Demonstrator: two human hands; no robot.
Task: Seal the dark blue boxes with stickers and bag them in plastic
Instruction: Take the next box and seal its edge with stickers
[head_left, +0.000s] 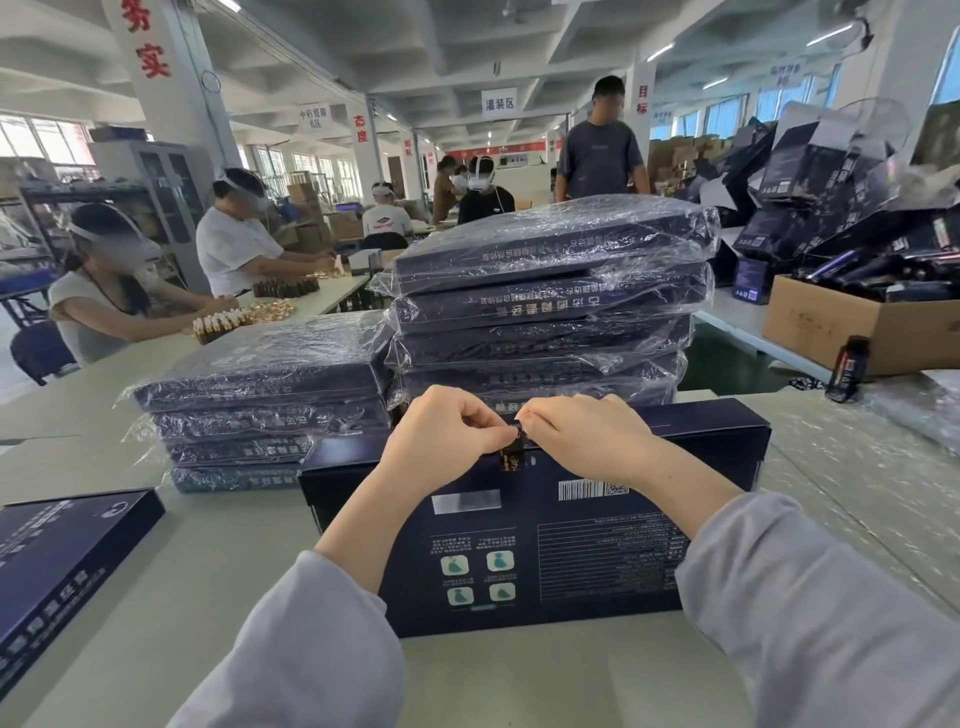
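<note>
Left hand (441, 434), right hand (582, 436) pinch small glossy sticker (511, 457) on matte cardboard box (545, 545) edge.

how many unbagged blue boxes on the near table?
2: one box sits at centre, left hand and right hand pinching a sticker on it; another box lies flat at far left. Bagged stacks may hide more.

Wrapped stacks (545, 312) just behind the dark blue box (571, 551); bare table strip (234, 561) between it and left flat box (62, 571).
</note>
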